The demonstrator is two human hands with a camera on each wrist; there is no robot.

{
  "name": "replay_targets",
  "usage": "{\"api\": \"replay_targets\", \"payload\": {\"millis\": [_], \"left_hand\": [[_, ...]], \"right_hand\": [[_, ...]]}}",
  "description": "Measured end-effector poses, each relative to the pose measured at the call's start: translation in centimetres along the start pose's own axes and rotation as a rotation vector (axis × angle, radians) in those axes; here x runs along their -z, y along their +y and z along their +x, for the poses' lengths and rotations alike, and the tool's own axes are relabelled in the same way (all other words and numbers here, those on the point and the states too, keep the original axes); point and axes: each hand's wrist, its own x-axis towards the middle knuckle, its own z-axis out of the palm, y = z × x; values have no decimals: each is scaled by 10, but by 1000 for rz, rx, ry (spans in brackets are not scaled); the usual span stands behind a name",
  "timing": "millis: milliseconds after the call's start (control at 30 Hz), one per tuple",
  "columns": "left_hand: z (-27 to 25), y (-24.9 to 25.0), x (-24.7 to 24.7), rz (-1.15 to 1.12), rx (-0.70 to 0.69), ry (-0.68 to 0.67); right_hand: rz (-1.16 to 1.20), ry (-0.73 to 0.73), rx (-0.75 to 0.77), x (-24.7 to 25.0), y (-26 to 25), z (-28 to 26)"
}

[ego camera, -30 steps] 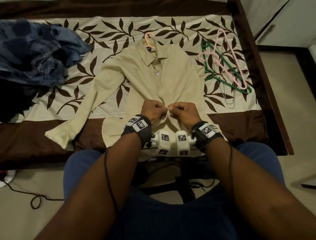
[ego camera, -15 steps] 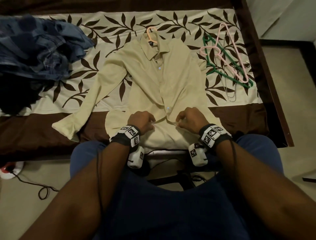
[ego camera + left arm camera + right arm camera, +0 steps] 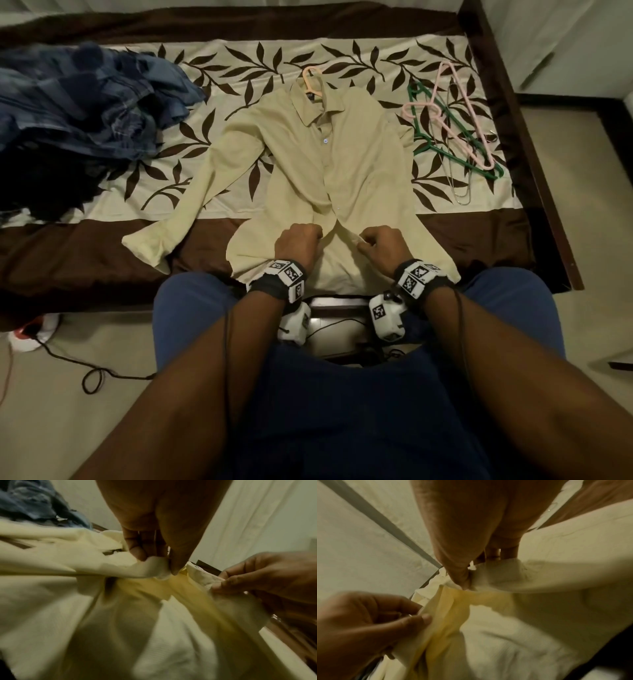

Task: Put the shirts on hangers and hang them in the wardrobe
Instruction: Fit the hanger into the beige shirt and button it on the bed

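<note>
A pale yellow long-sleeved shirt lies face up on the bed, collar away from me, with a peach hanger poking out of its neck. Two buttons show fastened down its front. Near the hem my left hand pinches the left front edge between thumb and fingers. My right hand pinches the right front edge. The two edges are held a short way apart, with the darker inner cloth showing between them.
A heap of blue and dark clothes lies at the bed's left. Pink, green and wire hangers lie at the right near the dark bed frame. A cable runs over the floor at left.
Both hands have moved down the shirt front toward the hem and apart from each other. A second button higher up now shows fastened.
</note>
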Motion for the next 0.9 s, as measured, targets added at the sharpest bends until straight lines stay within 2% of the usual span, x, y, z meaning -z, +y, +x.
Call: {"api": "replay_targets", "payload": {"millis": [133,233,333,467,567,800,900], "left_hand": [[-6,16,-7,-283,198,-35],[-10,27,-8,-426,286,-75],[-10,32,-6,-543,348,-55],[-11,36,3,-718,364,-35],[-14,37,9,-889,365,-18],[-18,41,16,-1031,383,18],[-20,45,21,-983,338,40]], "right_hand": [[160,62,-90,-8,-6,-9],[235,99,-101,-10,-8,-14],[289,101,-104,-8,-9,-14],[318,132,-93,-1,-12,-14],[451,123,-141,5,-14,-14],[617,178,-125,20,-24,-16],[630,191,-95,25,-24,-16]]}}
